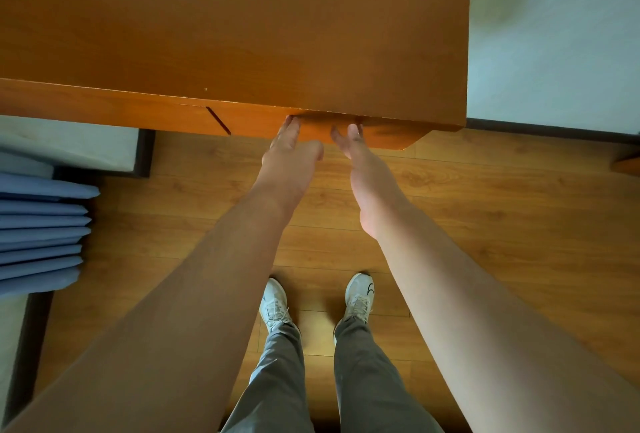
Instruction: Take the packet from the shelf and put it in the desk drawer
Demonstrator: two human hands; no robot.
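Note:
The brown wooden desk [242, 34] fills the upper part of the head view. Its drawer front [384, 136] sits just under the desk's front edge and sticks out slightly at the right. My left hand [291, 159] lies with fingers stretched against the drawer front, fingertips at its top edge below the desk top. My right hand [363, 169] is beside it, fingers apart, tips touching the same edge. Neither hand holds anything. No packet and no shelf are in view, and the inside of the drawer is hidden.
Blue curtain folds [41, 232] hang at the left, above a white wall with a dark skirting [145, 152]. A pale wall [554, 34] borders the desk on the right. My legs and white shoes [358, 297] stand on the wooden floor [485, 225] below the drawer.

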